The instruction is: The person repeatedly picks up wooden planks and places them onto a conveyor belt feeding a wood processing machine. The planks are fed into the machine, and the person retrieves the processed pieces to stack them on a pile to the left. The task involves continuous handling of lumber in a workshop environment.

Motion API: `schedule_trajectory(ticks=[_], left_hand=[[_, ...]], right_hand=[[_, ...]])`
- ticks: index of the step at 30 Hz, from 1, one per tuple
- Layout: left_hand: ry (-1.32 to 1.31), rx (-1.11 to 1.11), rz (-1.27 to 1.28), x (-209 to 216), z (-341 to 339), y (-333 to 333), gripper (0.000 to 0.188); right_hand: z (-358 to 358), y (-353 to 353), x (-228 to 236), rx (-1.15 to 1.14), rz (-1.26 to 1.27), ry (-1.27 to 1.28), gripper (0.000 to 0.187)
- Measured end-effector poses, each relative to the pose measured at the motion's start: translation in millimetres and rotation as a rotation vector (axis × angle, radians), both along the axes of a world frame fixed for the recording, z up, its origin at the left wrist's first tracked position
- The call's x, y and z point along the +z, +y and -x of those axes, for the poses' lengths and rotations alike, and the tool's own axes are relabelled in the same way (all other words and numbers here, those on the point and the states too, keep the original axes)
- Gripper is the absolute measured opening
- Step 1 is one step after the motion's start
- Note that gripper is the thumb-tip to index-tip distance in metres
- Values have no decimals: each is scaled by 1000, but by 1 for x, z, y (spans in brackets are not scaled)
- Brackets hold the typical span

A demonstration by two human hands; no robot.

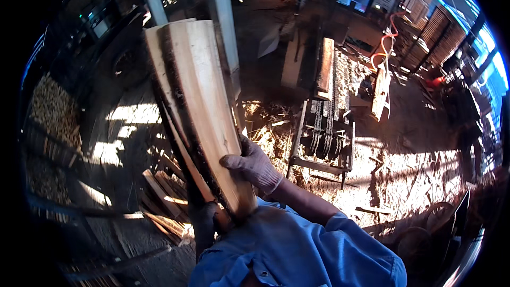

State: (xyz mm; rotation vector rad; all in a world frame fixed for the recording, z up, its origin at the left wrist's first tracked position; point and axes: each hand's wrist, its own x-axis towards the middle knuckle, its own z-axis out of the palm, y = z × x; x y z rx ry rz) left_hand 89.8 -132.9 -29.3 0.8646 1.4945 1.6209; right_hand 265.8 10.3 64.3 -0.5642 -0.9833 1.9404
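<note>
The right hand (pixel 251 163), in a grey knitted glove, was closed over the edge of two long pale wooden slabs with dark bark edges (pixel 199 106), held tilted against the person's blue shirt (pixel 297 250). The left hand (pixel 204 220), dark-gloved and in shadow, gripped the slabs' lower end. Beyond stood a metal chain conveyor (pixel 324 127) on a sawdust-strewn floor (pixel 414 175); split timber offcuts (pixel 164 202) lay lower left.

1. Right hand (pixel 252 166), gloved in grey, raised at chest height, fingers curled leftward in a grip.
2. Right forearm bare, bent at the elbow, blue sleeve above it.
3. Left hand (pixel 204 222), dark-gloved, lower down, clenched, mostly in shadow.
</note>
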Motion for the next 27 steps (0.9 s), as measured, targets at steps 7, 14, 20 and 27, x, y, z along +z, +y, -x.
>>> schedule_trajectory(ticks=[7, 14, 20, 27], left_hand=[[119, 188, 30, 12, 6, 11, 92], [-22, 288, 256, -24, -13, 39, 83], [-236, 397, 429, -46, -28, 40, 76], [-413, 492, 533, -60, -43, 23, 71]], right_hand=[[-119, 54, -18, -459, -64, -65, 54], [-309, 157, -67, -889, -10, -519, 34], [-373, 260, -79, -833, 51, -874, 46], [-377, 442, -116, -676, -162, -1370, 56]])
